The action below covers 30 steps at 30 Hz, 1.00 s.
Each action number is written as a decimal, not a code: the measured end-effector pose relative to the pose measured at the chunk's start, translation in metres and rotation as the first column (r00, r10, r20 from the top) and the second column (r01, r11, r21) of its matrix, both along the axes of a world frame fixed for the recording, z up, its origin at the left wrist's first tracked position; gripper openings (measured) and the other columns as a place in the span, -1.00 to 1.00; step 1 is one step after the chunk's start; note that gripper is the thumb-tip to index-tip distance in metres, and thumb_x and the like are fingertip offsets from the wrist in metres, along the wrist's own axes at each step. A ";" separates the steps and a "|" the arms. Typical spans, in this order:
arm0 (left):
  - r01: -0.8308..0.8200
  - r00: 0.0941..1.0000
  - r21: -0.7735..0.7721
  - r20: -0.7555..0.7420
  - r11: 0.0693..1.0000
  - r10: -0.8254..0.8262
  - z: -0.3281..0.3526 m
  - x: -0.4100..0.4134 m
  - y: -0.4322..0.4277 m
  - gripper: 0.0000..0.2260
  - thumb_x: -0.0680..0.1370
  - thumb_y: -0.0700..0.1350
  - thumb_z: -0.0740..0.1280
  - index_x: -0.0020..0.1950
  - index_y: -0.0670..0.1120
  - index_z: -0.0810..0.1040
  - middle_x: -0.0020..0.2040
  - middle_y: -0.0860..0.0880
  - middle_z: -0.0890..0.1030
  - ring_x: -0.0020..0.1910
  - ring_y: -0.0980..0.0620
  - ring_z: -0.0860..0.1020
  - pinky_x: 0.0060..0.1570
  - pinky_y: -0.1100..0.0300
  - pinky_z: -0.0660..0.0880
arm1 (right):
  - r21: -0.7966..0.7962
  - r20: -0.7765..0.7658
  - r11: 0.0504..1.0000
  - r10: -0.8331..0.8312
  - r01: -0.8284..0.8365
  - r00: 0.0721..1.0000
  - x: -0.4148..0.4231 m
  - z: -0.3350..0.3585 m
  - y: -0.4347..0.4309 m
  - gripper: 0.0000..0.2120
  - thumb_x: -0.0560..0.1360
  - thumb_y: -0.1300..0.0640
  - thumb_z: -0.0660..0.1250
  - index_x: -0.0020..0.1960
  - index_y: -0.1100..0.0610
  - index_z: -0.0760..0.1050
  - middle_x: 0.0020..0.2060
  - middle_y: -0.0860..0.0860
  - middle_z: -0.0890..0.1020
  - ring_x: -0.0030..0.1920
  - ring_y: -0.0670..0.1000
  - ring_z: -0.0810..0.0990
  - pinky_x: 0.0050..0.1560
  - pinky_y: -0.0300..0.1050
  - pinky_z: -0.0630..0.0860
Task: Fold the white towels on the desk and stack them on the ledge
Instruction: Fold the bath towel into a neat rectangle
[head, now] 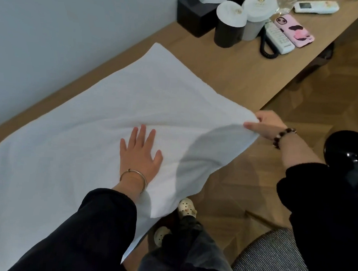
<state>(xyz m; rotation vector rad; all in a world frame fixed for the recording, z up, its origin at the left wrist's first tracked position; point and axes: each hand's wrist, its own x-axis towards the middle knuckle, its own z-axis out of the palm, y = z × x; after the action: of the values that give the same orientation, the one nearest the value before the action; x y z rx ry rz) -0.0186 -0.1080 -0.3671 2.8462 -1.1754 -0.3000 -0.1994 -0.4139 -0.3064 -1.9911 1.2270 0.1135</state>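
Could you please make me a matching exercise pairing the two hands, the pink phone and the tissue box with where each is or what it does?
1. left hand
2. right hand
3. pink phone
4. tissue box

A. by the wall at the far end of the desk
B. pinches a corner of the white towel
C. rests flat on the white towel
D. beside the white handset

Pairs: 1-C; 2-B; 3-D; 4-A
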 end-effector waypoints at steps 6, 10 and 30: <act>-0.043 0.999 -0.023 -0.010 0.999 0.042 0.001 0.000 0.000 -0.41 0.53 0.17 -0.02 0.55 0.08 0.01 0.57 0.03 -0.06 0.54 0.01 -0.13 0.46 -0.09 -0.14 | -0.328 0.077 0.899 -0.282 0.291 0.956 0.030 -0.032 0.021 -0.73 0.51 0.04 0.32 0.11 0.20 0.46 0.09 0.15 0.50 0.15 0.17 0.43 0.13 0.02 0.39; -0.035 0.999 -0.018 -0.002 0.999 0.035 0.000 0.000 0.001 -0.41 0.53 0.17 -0.02 0.55 0.07 0.01 0.57 0.02 -0.06 0.54 0.00 -0.13 0.46 -0.10 -0.13 | -0.288 0.242 0.818 -0.442 0.499 0.864 0.018 -0.043 0.038 -0.71 0.53 0.02 0.25 0.10 0.23 0.45 0.05 0.16 0.51 0.12 0.15 0.41 0.09 -0.01 0.35; 0.098 0.995 0.025 0.023 0.995 -0.098 -0.002 0.008 0.001 -0.43 0.55 0.14 -0.04 0.56 0.09 -0.06 0.57 0.01 -0.13 0.53 0.00 -0.20 0.45 -0.10 -0.17 | -0.468 -0.364 0.707 0.392 -0.529 0.845 0.034 -0.058 0.078 -0.47 0.62 -0.11 -0.02 0.54 -0.07 -0.03 0.55 -0.02 -0.02 0.53 0.02 -0.05 0.45 0.26 -0.05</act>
<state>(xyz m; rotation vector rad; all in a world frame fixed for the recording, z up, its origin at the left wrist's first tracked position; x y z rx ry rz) -0.0110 -0.1073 -0.3687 2.8249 -1.3279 -0.2856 -0.1651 -0.3357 -0.3639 -2.8593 0.9217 0.2823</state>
